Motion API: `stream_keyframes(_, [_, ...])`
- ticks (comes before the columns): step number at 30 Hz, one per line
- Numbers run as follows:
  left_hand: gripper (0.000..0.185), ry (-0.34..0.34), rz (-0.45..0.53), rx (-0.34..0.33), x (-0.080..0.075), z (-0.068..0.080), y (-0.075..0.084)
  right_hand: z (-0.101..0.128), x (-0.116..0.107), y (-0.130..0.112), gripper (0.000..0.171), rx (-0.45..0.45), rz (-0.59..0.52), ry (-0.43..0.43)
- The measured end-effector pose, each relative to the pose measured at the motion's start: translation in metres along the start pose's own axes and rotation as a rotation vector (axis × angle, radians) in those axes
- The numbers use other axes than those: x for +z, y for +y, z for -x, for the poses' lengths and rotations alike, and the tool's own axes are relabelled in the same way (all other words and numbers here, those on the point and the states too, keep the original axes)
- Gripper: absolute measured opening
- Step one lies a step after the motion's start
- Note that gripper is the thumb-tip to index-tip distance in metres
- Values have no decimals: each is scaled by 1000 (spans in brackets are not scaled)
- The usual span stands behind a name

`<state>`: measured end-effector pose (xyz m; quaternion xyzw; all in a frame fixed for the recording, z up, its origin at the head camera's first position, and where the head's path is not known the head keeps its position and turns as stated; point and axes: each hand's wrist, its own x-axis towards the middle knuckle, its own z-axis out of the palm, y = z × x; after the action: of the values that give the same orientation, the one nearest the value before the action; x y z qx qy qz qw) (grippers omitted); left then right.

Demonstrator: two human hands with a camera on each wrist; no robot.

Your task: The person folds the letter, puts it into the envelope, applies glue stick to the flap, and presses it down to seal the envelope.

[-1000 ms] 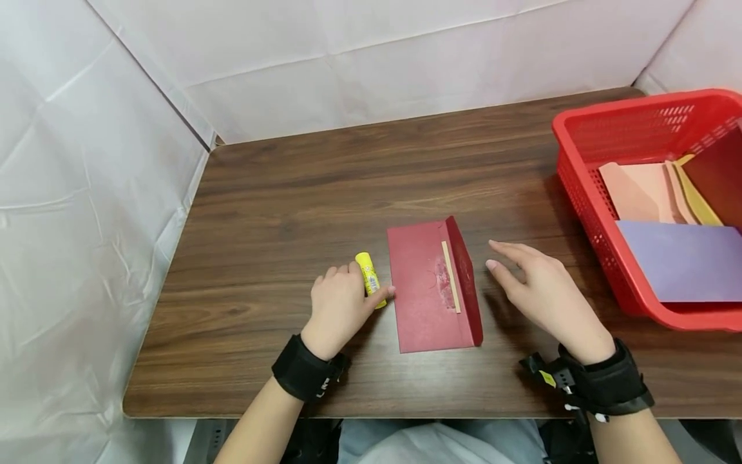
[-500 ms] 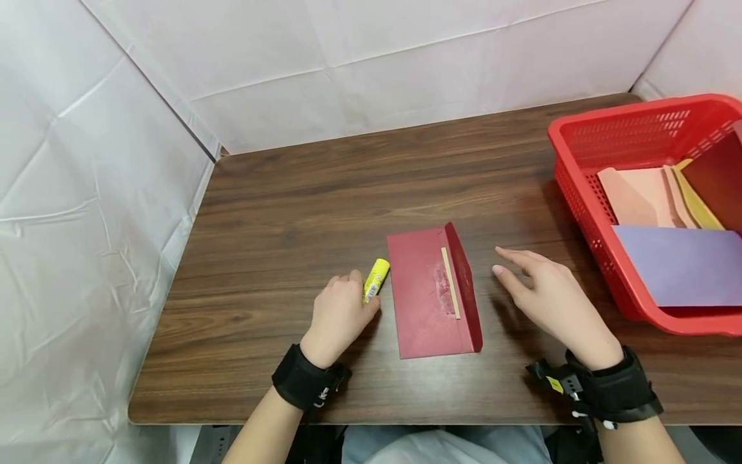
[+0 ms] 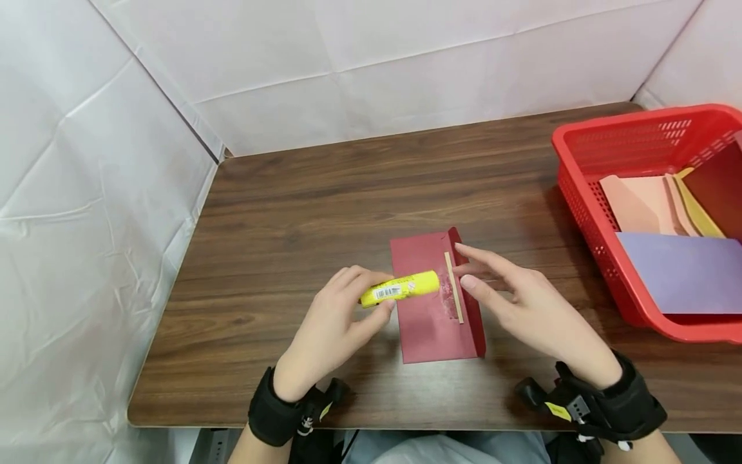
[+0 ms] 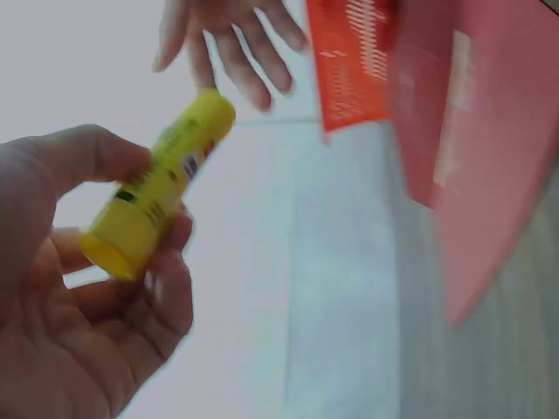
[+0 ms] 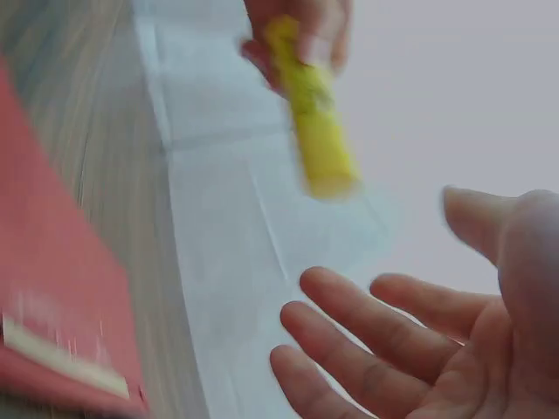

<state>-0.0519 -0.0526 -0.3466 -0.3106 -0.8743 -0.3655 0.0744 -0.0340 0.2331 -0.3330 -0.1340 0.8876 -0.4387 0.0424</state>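
Holding hand: with our left hand [image 3: 330, 328] we pinch a yellow glue stick [image 3: 400, 288] near one end, between thumb and fingers.
Free hand: our right hand [image 3: 516, 293] has its fingers spread and grips nothing; it is by the envelope's flap [image 3: 476, 328], but we can't tell if it touches.
Glue stick's place: we have it up over the red envelope [image 3: 420, 338], its far end pointing toward our right hand.
Glue stick's feel: we think it is light, hard and smooth, and round enough to roll or slip.
Best grip: we'd hold it around the middle, or take its free end.
Red envelope: we guess it is thin and bendy and could crease, so we'd hold the edges, away from the shiny patch [image 3: 447, 303] beside the pale strip [image 3: 454, 288].
Farther out: on our right, the red basket [image 3: 695, 327] holds a purple paper [image 3: 678, 270].
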Motion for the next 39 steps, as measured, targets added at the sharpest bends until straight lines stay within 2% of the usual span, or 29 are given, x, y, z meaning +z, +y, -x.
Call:
stream_keyframes(3, [28, 15, 92, 104, -8, 1, 9, -2, 6, -10, 45, -25, -106, -61])
stream_keyframes(7, [32, 31, 175, 208, -10, 1, 13, 0, 11, -20, 30, 5, -248, -123])
stream_keyframes(10, [32, 48, 208, 264, -9, 1, 12, 3, 13, -25, 21, 23, -318, -109])
stream_keyframes(14, [33, 88, 205, 323, -5, -1, 11, 7, 13, -29, 19, 5, -356, -65])
stream_keyframes(19, [35, 133, 154, 397, -3, -2, 13, 13, 12, -33, 19, -31, -321, -4])
stream_keyframes(24, [36, 148, 140, 446, -1, -1, 14, 21, 15, -35, 24, -95, -274, 54])
stream_keyframes(32, [32, 126, 244, 477, 2, -3, 14, 32, 18, -35, 33, -156, -209, 151])
stream_keyframes(39, [33, 121, 307, 469, 6, -9, 24, 42, 17, -35, 40, -276, -144, 258])
